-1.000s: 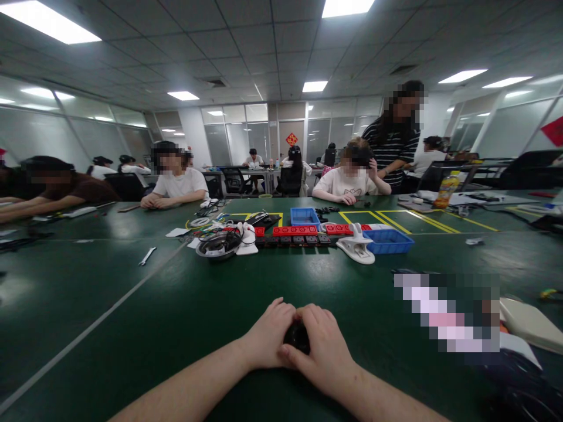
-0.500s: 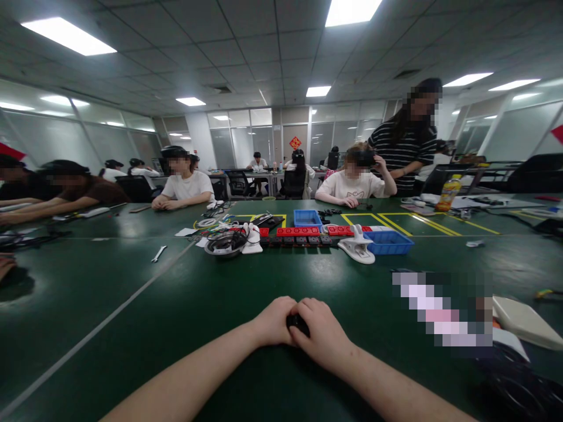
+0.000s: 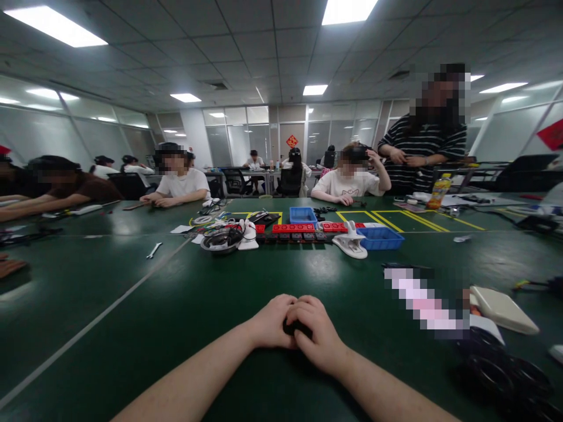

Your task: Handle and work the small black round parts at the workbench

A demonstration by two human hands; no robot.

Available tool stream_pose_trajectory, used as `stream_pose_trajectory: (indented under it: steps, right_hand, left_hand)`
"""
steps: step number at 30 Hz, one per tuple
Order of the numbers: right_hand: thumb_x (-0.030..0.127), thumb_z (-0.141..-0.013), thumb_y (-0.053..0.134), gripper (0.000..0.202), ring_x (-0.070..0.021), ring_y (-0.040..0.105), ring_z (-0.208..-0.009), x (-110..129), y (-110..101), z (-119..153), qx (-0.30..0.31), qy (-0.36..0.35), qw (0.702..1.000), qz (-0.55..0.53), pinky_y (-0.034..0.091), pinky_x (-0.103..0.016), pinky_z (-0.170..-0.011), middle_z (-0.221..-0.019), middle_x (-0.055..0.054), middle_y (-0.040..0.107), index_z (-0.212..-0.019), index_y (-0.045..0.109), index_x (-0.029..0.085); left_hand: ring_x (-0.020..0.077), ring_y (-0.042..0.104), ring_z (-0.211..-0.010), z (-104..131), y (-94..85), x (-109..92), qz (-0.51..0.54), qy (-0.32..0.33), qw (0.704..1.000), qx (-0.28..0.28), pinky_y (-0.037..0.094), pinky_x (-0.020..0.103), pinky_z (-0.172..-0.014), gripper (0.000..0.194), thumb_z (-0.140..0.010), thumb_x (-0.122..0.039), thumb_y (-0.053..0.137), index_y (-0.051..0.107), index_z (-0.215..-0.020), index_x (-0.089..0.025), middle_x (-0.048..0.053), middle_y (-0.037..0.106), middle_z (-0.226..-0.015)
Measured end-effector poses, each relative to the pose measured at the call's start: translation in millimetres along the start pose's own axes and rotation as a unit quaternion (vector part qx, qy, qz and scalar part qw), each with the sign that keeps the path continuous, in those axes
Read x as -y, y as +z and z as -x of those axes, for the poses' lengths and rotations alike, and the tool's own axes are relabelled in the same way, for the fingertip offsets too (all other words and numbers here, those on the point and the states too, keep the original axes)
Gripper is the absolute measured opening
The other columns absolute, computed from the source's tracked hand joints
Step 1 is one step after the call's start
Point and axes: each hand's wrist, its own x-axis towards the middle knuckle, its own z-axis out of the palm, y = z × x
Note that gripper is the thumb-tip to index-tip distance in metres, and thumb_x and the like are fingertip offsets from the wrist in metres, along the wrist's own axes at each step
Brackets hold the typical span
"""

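My left hand (image 3: 273, 322) and my right hand (image 3: 321, 339) meet at the near middle of the green table (image 3: 211, 299). Between them is a small black object (image 3: 299, 330), mostly covered, so its kind cannot be made out. The fingers of both hands curl round it, with the right fingertips overlapping the left hand. Both forearms come in from the lower edge of the view.
Across the middle stand a metal bowl with cables (image 3: 220, 241), red and black blocks (image 3: 294, 228), a white clamp (image 3: 352, 243) and a blue bin (image 3: 382, 237). A wrench (image 3: 153, 251) lies left; black rings (image 3: 495, 372) lie right. Several people surround the table.
My hands stay closed together, and slightly more of the black object shows between them. The view has turned slightly right. A standing person in stripes has straightened and brought both hands together.
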Motion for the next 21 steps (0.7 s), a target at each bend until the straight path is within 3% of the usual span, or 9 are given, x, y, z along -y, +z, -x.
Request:
stream_pose_trajectory:
  steps: [5,11,16,21]
  right_hand:
    - [0.026,-0.073,0.048,0.023,-0.0221,0.049,-0.090,-8,0,4,-0.062,0.025,0.997,0.026,0.038,-0.039,-0.082,-0.094,-0.007,0.055,-0.095,0.051,0.018]
    - [0.039,-0.078,0.049,0.034,-0.0232,0.050,-0.093,-23,3,6,-0.073,0.098,0.991,0.062,0.041,-0.038,-0.081,-0.099,-0.008,0.055,-0.104,0.048,0.018]
    - [0.044,-0.077,0.051,0.039,-0.0237,0.050,-0.092,-23,5,6,-0.057,0.099,0.992,0.049,0.040,-0.039,-0.081,-0.099,-0.009,0.054,-0.105,0.047,0.018]
    - [0.042,-0.071,0.059,0.034,-0.0210,0.049,-0.079,-19,6,4,-0.046,0.127,0.989,0.057,0.041,-0.037,-0.073,-0.086,-0.006,0.053,-0.091,0.048,0.018]
  left_hand:
    - [0.0257,0.047,-0.102,0,-2.8,-9,-0.004,-0.015,1.000,-0.021,0.035,0.040,-0.092,0.068,-0.056,-0.043,0.074,0.046,-0.115,-0.023,0.005,0.052,-0.111]
    - [0.0246,0.051,-0.088,-2,2.2,-11,-0.040,-0.058,0.994,-0.083,0.036,0.045,-0.089,0.066,-0.043,-0.053,0.076,0.050,-0.094,-0.019,0.003,0.054,-0.093]
    - [0.0230,0.052,-0.087,-2,6.6,-13,-0.063,-0.086,0.991,-0.086,0.025,0.050,-0.099,0.066,-0.043,-0.056,0.074,0.048,-0.090,-0.019,0.001,0.052,-0.088]
    - [0.0215,0.052,-0.084,-1,6.9,-15,-0.095,-0.096,0.988,-0.075,0.024,0.048,-0.101,0.051,-0.052,-0.052,0.070,0.049,-0.084,-0.019,0.000,0.053,-0.083]
